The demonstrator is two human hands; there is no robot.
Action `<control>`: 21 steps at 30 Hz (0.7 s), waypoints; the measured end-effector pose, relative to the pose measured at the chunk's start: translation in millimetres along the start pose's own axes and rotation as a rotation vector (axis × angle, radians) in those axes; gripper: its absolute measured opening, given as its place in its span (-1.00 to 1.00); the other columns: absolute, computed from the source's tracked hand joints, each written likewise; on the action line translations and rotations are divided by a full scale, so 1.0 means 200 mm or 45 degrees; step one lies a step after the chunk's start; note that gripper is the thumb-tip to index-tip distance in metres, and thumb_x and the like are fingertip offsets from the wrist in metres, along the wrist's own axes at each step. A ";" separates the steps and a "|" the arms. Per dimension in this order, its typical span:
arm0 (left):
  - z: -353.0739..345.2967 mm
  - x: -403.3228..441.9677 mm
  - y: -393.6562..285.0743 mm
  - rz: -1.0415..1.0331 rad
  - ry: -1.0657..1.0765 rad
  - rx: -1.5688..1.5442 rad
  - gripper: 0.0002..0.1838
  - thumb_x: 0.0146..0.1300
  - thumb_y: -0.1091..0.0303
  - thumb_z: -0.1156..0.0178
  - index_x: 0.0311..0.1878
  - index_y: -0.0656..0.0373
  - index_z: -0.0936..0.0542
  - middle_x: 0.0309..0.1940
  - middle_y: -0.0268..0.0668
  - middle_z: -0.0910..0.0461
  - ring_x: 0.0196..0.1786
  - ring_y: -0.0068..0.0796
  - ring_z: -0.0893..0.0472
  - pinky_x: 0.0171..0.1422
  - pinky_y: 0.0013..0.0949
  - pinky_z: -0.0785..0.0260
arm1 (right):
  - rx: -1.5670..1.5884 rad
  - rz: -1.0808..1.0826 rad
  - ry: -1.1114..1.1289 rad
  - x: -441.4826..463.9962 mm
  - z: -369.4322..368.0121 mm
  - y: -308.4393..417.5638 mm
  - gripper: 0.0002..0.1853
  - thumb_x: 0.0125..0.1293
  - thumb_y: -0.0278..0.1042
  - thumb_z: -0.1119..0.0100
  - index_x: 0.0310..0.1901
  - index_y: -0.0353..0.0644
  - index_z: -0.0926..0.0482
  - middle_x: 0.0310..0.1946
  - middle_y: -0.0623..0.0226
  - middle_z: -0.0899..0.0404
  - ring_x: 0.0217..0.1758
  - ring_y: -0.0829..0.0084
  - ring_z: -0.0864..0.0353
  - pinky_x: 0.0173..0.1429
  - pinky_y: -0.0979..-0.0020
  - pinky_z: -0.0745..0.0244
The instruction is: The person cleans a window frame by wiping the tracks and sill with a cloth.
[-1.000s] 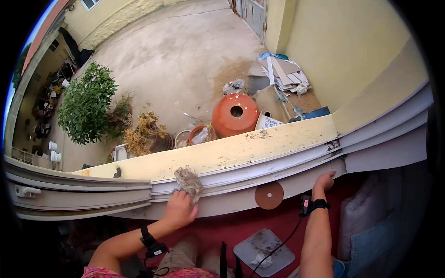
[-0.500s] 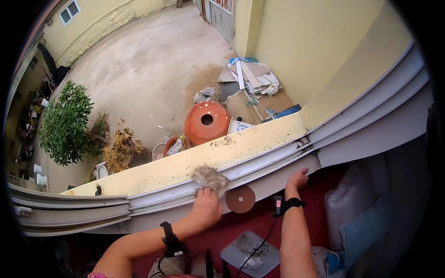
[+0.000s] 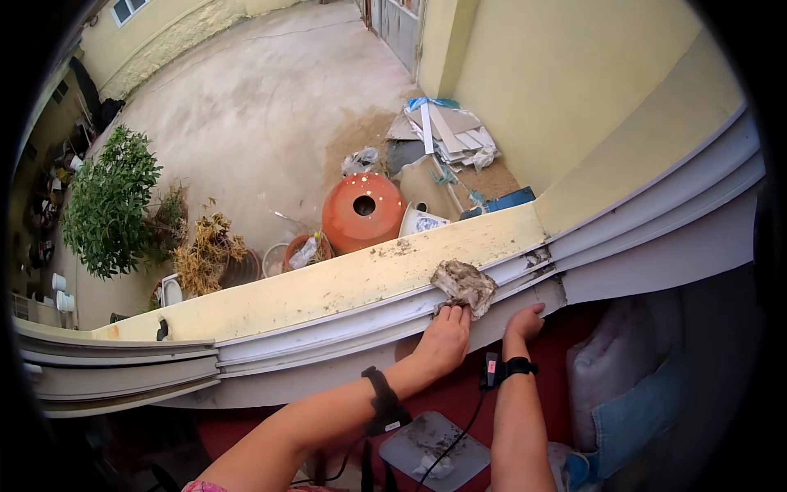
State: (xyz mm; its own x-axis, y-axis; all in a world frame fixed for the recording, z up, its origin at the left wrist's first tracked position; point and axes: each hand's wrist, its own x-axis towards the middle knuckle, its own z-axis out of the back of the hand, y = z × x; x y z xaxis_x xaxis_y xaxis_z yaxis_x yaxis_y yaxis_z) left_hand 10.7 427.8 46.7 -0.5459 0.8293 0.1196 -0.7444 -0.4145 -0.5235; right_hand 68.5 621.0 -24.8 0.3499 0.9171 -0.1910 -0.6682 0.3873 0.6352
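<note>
Cloth (image 3: 464, 284) — held in left hand (image 3: 445, 338), near right hand (image 3: 523, 323)

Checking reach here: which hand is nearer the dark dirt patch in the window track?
Right. In view, the right hand is just below the dirt patch; the left hand, holding the crumpled cloth, is farther left.

Yard floor (image 3: 238, 123): pale concrete, upper left to centre
Wall (image 3: 566, 90): pale yellow, upper right
Window (image 3: 128, 10): small, white-framed, upper left
Gate (image 3: 397, 34): grey, top centre
Light: diffuse daylight
</note>
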 end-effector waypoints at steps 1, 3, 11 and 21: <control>0.01 -0.02 0.02 -0.087 -0.034 -0.007 -0.52 -0.07 0.36 -0.21 -0.06 0.45 -0.46 -0.21 -0.07 -0.44 -0.10 -0.20 -0.41 0.02 -0.34 -0.33 | 0.001 0.002 0.002 0.00 0.00 0.00 -0.25 0.32 0.19 0.30 0.06 -0.53 -0.37 -0.04 -0.29 -0.46 0.04 -0.15 -0.46 0.13 0.08 -0.37; 0.04 -0.07 0.08 -0.128 0.001 -0.009 -0.51 -0.05 0.35 -0.19 -0.04 0.44 -0.46 -0.21 -0.10 -0.45 -0.12 -0.23 -0.43 0.02 -0.35 -0.33 | -0.016 0.013 -0.005 0.01 0.00 -0.01 -0.25 0.32 0.19 0.30 0.06 -0.53 -0.38 -0.05 -0.28 -0.47 0.04 -0.15 -0.46 0.13 0.07 -0.36; 0.34 -0.51 0.27 0.059 0.145 0.095 -0.53 -0.01 0.33 -0.15 -0.01 0.39 -0.47 -0.15 -0.13 -0.50 -0.05 -0.26 -0.47 0.06 -0.34 -0.35 | -0.076 0.037 0.012 0.01 0.02 0.00 -0.26 0.31 0.19 0.29 -0.01 -0.53 -0.43 -0.07 -0.27 -0.48 0.02 -0.16 -0.47 0.11 0.07 -0.37; 0.77 -1.18 0.58 0.445 0.106 0.348 -0.81 -0.04 0.41 -0.15 -0.30 0.23 -0.50 -0.40 -0.20 -0.49 -0.25 -0.20 -0.51 -0.20 -0.24 -0.42 | 0.045 0.086 -0.061 0.07 -0.06 -0.05 -0.25 0.31 0.19 0.27 -0.05 -0.58 -0.44 -0.12 -0.33 -0.49 -0.01 -0.18 -0.48 0.09 0.06 -0.39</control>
State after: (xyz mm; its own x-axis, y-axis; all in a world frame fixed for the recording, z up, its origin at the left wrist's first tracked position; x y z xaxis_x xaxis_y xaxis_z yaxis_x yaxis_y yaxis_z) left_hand -7.0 126.5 88.0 -0.7580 0.6447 -0.0991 -0.6013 -0.7495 -0.2769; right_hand 73.4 630.6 -42.7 0.3364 0.9351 -0.1116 -0.6683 0.3205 0.6713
